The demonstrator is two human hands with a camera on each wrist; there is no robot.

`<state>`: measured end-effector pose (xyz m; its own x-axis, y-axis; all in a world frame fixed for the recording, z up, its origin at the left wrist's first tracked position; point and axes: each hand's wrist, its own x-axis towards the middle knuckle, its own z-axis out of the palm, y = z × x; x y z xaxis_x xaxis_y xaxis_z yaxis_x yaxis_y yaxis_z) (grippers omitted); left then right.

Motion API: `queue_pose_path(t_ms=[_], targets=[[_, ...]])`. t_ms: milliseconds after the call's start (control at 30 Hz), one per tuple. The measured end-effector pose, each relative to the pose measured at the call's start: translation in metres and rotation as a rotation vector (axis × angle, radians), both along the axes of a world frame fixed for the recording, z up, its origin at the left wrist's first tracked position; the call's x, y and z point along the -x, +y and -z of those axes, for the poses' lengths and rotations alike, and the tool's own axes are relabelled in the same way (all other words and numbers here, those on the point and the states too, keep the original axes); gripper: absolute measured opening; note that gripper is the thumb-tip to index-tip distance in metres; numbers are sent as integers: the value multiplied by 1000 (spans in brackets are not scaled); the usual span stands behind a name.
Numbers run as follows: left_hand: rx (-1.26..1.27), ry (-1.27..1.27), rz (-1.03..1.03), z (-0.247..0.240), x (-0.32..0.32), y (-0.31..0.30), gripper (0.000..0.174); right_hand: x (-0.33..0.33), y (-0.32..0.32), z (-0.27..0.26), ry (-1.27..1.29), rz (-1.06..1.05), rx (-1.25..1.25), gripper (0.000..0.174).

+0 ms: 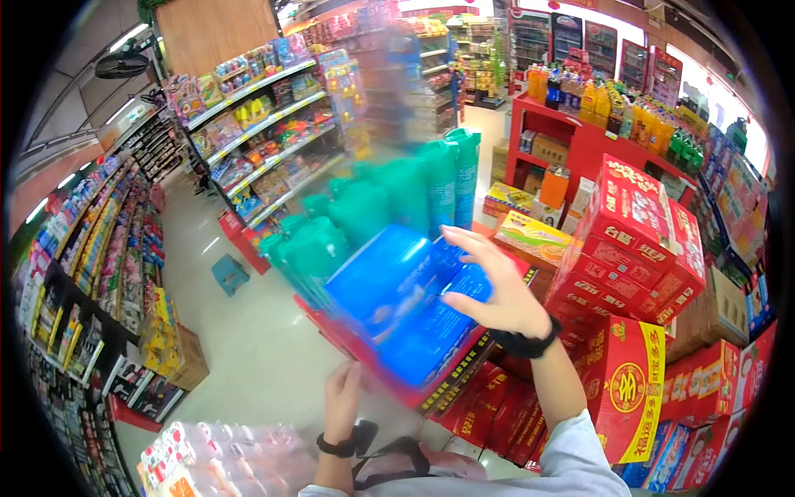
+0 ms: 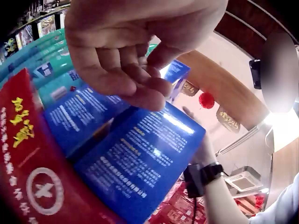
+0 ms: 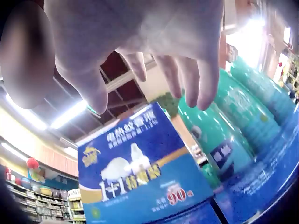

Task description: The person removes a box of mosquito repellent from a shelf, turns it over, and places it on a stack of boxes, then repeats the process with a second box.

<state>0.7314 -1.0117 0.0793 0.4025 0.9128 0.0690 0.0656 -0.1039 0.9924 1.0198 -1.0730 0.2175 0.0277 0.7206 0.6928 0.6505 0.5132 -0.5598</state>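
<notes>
My right hand point(image 1: 501, 291) wide open by the blue boxes point(image 1: 381, 277), can't tell if it touches them, my left hand point(image 1: 340, 406) empty with fingers a bit bent, blue boxes on a red stand point(image 2: 22, 156), next to green bottles point(image 1: 402, 192)

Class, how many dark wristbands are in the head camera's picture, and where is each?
2. One wristband is just behind the left hand, low in the picture; the other wristband is just behind the right hand, higher up.
</notes>
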Motion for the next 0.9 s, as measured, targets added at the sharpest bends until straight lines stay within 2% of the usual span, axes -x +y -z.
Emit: queue_pose_path(t_ms=[33, 100, 167, 233, 267, 300, 333, 367, 433, 467, 500, 633, 700, 767, 800, 900], targets=[[5, 4, -9, 10, 9, 2, 33, 3, -15, -9, -2, 26, -46, 58], [37, -10, -34, 19, 24, 5, 33, 12, -52, -16, 42, 28, 72, 32], [105, -45, -60, 26, 35, 10, 33, 26, -77, -13, 77, -191, 30, 16], [138, -44, -65, 34, 46, 22, 32, 78, -95, 11, 297, -297, -170, 18], [139, -42, -57, 43, 53, 32, 32, 99, -88, 0, 312, -565, -195, 21], [138, -42, -46, 52, 59, 42, 31, 104, -81, 10, 247, -863, -159, 15], [184, -68, -73, 58, 64, 50, 31, 138, -74, 19, 329, -848, -140, 13], [163, -73, -64, 65, 72, 62, 32, 171, -69, 33, 421, -706, -83, 10], [129, -67, -54, 79, 98, 85, 33, 216, -47, 55, 348, -514, 213, 15], [155, -73, -65, 82, 115, 95, 33, 246, -31, 69, 360, -347, 262, 20], [172, -85, -76, 83, 133, 108, 34, 275, -7, 75, 398, -293, 292, 21], [299, -100, -141, 106, 211, 158, 33, 337, 73, 93, 125, -259, 458, 6], [356, -114, -177, 123, 247, 177, 31, 358, 120, 113, 15, -291, 414, 7], [400, -98, -248, 130, 287, 192, 30, 385, 166, 136, -28, -323, 284, 21], [408, -107, -281, 133, 306, 200, 29, 398, 185, 139, 5, -351, 249, 19], [428, -154, -374, 148, 349, 218, 26, 428, 236, 142, -23, -355, 293, 23]])
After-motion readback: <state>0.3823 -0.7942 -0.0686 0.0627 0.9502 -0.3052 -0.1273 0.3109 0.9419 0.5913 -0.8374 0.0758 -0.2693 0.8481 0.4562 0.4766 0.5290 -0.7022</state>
